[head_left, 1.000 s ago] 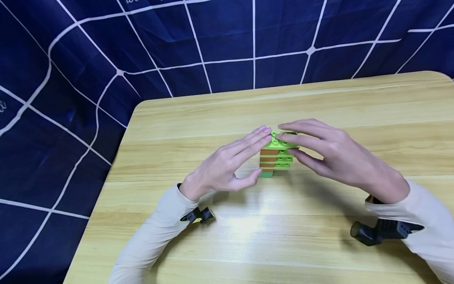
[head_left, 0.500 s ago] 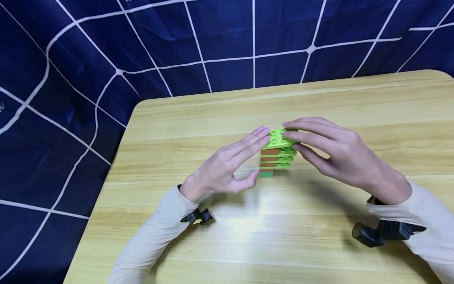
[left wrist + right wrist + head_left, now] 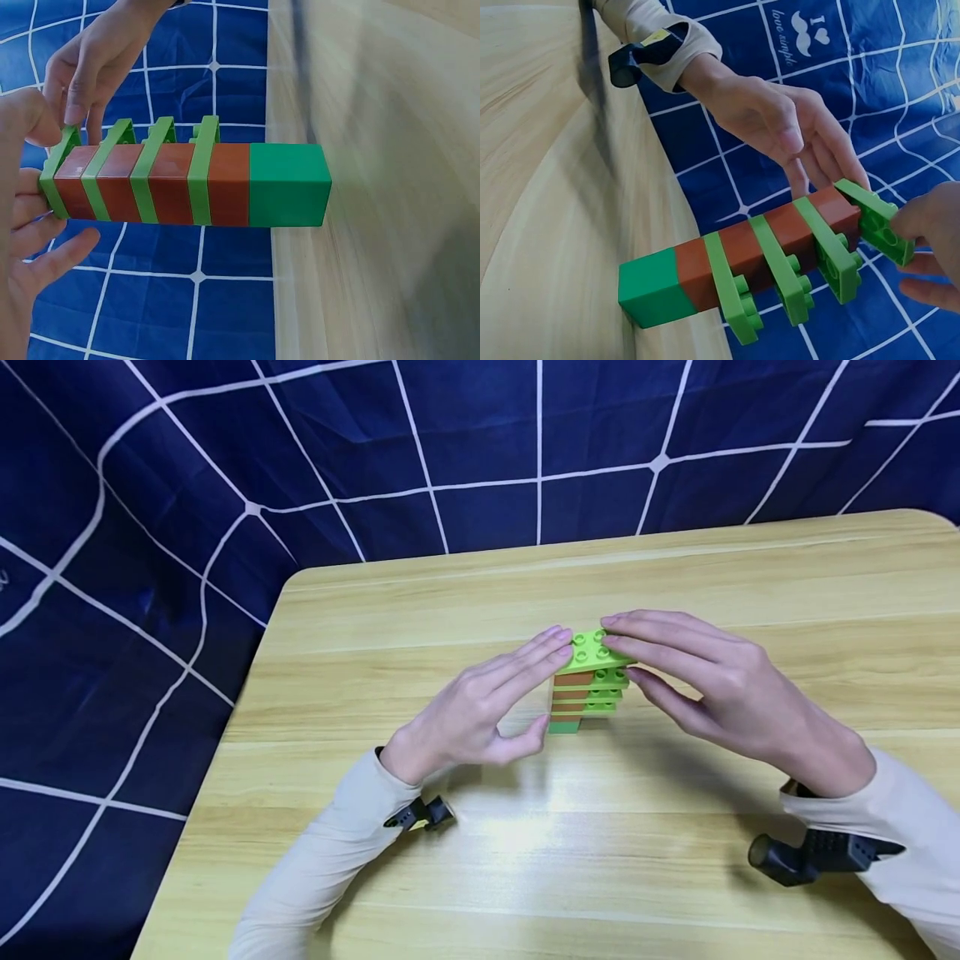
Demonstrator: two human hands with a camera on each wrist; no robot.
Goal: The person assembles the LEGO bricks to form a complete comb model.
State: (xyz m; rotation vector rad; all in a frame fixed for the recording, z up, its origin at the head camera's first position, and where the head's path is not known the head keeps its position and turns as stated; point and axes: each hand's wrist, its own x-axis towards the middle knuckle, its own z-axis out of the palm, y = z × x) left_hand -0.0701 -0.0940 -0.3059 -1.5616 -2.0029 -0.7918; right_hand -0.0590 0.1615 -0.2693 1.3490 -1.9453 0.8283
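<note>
A tower of toy building bricks stands upright on the table, with a dark green block (image 3: 289, 184) at its base. Above that, brown blocks (image 3: 229, 184) alternate with light green studded plates (image 3: 780, 270) that jut out to the right. My right hand (image 3: 705, 681) pinches the outer end of the top light green plate (image 3: 588, 652), fingers above and thumb below. That plate sits skewed to the ones beneath, at an angle to the brown block in the right wrist view. My left hand (image 3: 480, 710) touches the plate's left edge with straight fingertips, its thumb lower beside the tower.
The wooden table (image 3: 420, 610) has a dark blue cloth (image 3: 480, 452) with white lines hanging behind it and at the left. Each wrist carries a small black camera; the right one (image 3: 810, 856) is over the table's right side.
My right hand has shifted slightly to the right along the top plate, so more of its studs show. My left hand stays nearly still, and the tower keeps its place.
</note>
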